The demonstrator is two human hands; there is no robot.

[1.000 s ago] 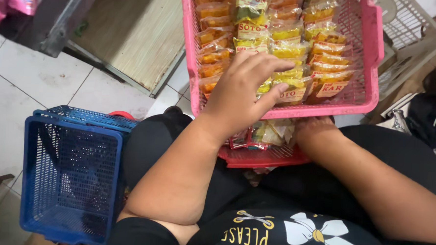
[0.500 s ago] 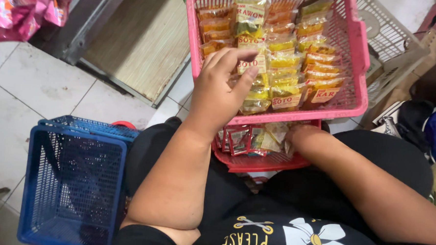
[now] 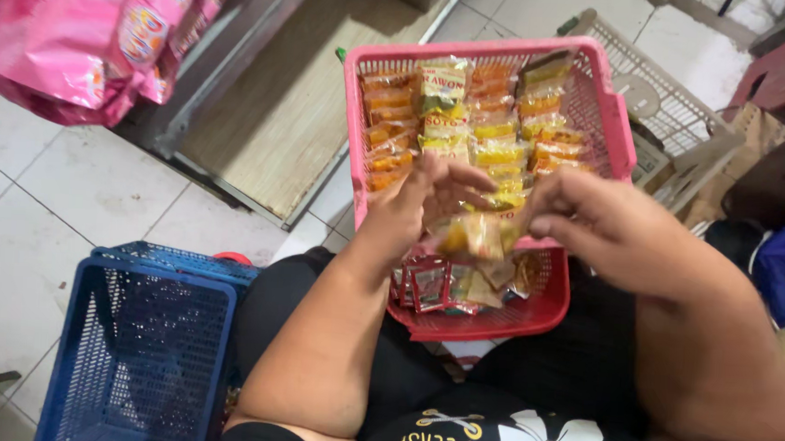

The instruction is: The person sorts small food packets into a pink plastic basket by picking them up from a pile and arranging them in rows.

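My left hand (image 3: 424, 204) and my right hand (image 3: 608, 225) meet over the front rim of a pink basket (image 3: 621, 138) on my lap. Between their fingers is a small yellow sachet (image 3: 476, 235), blurred by motion. The pink basket holds rows of orange and yellow seasoning sachets (image 3: 494, 123) standing on edge. Under its front edge sits a smaller red basket (image 3: 529, 315) with loose red and yellow sachets (image 3: 429, 284) in it.
A blue mesh basket (image 3: 140, 351) stands on the tiled floor at my left knee. Pink plastic bags (image 3: 92, 31) hang at the upper left. A beige crate (image 3: 679, 118) and dark bags (image 3: 784, 255) lie to the right. A wooden board (image 3: 301, 84) lies behind.
My left hand has come off the sachet rows and back to the basket's front rim. My right hand has risen from under the basket to meet it at a sachet.
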